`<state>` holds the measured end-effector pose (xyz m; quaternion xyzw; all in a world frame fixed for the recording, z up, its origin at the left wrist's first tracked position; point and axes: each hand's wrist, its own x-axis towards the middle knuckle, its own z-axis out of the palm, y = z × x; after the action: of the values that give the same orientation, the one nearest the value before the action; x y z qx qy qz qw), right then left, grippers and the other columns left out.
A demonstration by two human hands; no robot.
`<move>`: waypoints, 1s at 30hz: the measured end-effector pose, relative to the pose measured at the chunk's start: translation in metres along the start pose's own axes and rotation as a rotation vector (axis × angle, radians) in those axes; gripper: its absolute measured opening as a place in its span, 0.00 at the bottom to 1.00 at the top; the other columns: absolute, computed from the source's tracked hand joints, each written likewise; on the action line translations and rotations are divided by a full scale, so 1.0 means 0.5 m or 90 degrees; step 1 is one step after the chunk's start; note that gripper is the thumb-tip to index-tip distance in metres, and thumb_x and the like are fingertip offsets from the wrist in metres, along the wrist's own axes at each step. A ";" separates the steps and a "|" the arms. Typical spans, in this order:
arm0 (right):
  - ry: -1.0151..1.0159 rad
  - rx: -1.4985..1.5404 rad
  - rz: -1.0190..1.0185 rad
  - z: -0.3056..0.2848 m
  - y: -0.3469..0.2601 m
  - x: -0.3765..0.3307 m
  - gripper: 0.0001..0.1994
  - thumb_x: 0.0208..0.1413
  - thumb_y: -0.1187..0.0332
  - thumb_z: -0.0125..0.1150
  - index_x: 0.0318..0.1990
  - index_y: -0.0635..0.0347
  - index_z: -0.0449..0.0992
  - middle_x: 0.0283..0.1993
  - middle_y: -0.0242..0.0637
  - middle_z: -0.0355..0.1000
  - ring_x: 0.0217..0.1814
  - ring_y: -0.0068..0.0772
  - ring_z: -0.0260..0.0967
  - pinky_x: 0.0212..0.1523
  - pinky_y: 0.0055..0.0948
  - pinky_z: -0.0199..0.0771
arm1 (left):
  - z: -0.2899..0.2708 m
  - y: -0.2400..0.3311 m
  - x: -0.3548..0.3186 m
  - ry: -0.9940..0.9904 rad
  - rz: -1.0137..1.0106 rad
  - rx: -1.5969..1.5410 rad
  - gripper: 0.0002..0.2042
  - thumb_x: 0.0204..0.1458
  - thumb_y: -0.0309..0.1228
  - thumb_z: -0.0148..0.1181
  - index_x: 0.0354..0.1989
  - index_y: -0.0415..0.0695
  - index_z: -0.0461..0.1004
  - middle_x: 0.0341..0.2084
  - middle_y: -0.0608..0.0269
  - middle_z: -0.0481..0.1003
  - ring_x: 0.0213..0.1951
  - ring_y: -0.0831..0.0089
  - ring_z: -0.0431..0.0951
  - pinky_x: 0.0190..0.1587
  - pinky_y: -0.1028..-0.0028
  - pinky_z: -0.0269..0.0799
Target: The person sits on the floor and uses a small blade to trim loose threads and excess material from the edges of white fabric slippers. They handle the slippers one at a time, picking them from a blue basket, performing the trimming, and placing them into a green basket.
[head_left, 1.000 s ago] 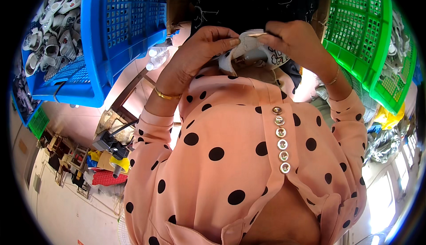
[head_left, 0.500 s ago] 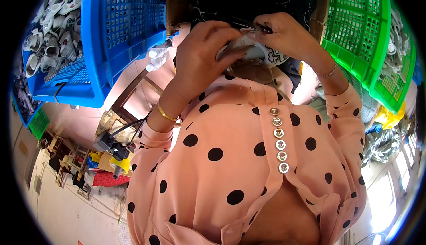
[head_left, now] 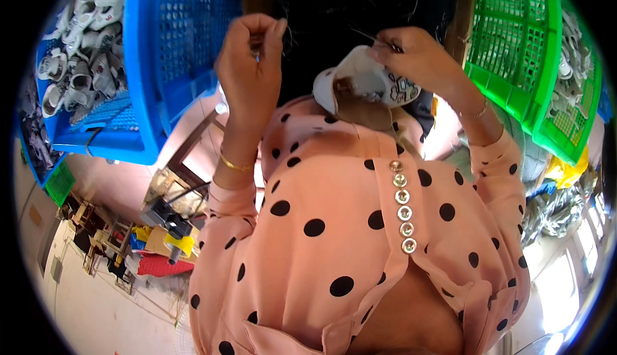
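Observation:
A white shoe upper point(head_left: 331, 92) with dark-outlined patterns on one side and a beige lining rests against my lap, its opening facing up. My right hand point(head_left: 418, 56) is closed at its upper right edge, fingers touching it. From those fingers a thin pointed strip point(head_left: 363, 33) sticks out to the left; whether it is a blade or a needle I cannot tell. Well to the left of the upper, my left hand point(head_left: 250, 65) is raised with thumb and fingers pinched. A pale thread point(head_left: 287, 33) shows beside its fingertips, though whether they grip it is unclear.
Close on my left stands a blue plastic basket point(head_left: 144, 143), with many white shoe uppers point(head_left: 80, 78) beyond its lattice wall. A green basket point(head_left: 514, 98) stands on my right, more pale pieces behind it. Dark cloth point(head_left: 360, 1) strewn with loose threads lies ahead.
My left hand has left the shoe upper and moved left and slightly up, its fingers now pinched. The upper's opening has come into view. My right hand has stayed nearly in place.

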<state>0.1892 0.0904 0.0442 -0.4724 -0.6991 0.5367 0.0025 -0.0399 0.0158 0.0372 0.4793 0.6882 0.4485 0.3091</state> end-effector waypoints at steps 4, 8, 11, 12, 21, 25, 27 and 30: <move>0.135 -0.020 -0.064 -0.043 -0.019 -0.037 0.15 0.55 0.60 0.59 0.28 0.65 0.72 0.22 0.52 0.66 0.22 0.51 0.65 0.25 0.39 0.66 | 0.006 0.059 0.000 -0.060 0.212 0.297 0.24 0.48 0.27 0.63 0.55 0.39 0.68 0.58 0.45 0.65 0.60 0.47 0.63 0.63 0.54 0.55; 0.300 -0.043 -0.182 -0.076 -0.036 -0.035 0.08 0.46 0.69 0.63 0.27 0.61 0.69 0.21 0.48 0.66 0.25 0.53 0.69 0.25 0.41 0.66 | 0.005 0.109 0.004 -0.039 0.304 0.290 0.20 0.41 0.28 0.69 0.47 0.43 0.75 0.56 0.52 0.69 0.61 0.50 0.63 0.63 0.57 0.55; 0.416 -0.019 -0.242 -0.109 -0.065 -0.039 0.08 0.43 0.73 0.65 0.27 0.60 0.70 0.22 0.45 0.69 0.25 0.49 0.71 0.24 0.38 0.69 | 0.027 0.135 0.041 -0.007 0.373 0.244 0.09 0.41 0.27 0.69 0.31 0.45 0.76 0.46 0.60 0.76 0.56 0.54 0.67 0.60 0.59 0.59; 0.435 0.000 -0.228 -0.101 -0.072 -0.047 0.08 0.43 0.74 0.65 0.28 0.60 0.70 0.22 0.44 0.69 0.26 0.48 0.72 0.25 0.37 0.70 | 0.031 0.149 0.033 0.005 0.363 0.232 0.12 0.41 0.27 0.70 0.35 0.44 0.76 0.46 0.59 0.76 0.56 0.54 0.67 0.59 0.60 0.61; 0.525 -0.007 -0.331 -0.105 -0.050 -0.039 0.08 0.44 0.73 0.65 0.30 0.58 0.70 0.21 0.40 0.71 0.25 0.45 0.73 0.24 0.35 0.71 | 0.119 0.208 0.081 -0.049 0.452 0.261 0.14 0.46 0.25 0.63 0.43 0.40 0.75 0.41 0.56 0.77 0.47 0.56 0.74 0.52 0.61 0.67; 0.539 0.011 -0.321 -0.094 -0.034 -0.009 0.07 0.46 0.72 0.64 0.30 0.58 0.70 0.22 0.41 0.71 0.24 0.46 0.73 0.24 0.36 0.71 | 0.126 0.180 0.100 -0.047 0.474 0.239 0.08 0.47 0.24 0.60 0.37 0.40 0.76 0.35 0.57 0.78 0.41 0.58 0.76 0.46 0.63 0.69; 0.546 -0.005 -0.298 -0.108 -0.031 0.004 0.06 0.48 0.71 0.63 0.29 0.57 0.71 0.22 0.43 0.71 0.24 0.47 0.73 0.24 0.38 0.71 | 0.148 0.179 0.129 -0.034 0.467 0.241 0.06 0.48 0.25 0.59 0.35 0.40 0.76 0.33 0.58 0.78 0.37 0.58 0.76 0.44 0.63 0.70; 0.547 -0.043 -0.276 -0.134 -0.033 0.018 0.06 0.48 0.71 0.63 0.29 0.58 0.70 0.21 0.45 0.70 0.25 0.50 0.72 0.25 0.41 0.70 | 0.176 0.178 0.159 -0.010 0.481 0.284 0.05 0.52 0.29 0.55 0.34 0.42 0.74 0.30 0.58 0.76 0.37 0.59 0.76 0.43 0.63 0.69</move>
<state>0.2076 0.1469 0.0804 -0.4950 -0.7338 0.2571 0.3878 0.0413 0.1310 0.0831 0.7556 0.5424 0.3670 0.0175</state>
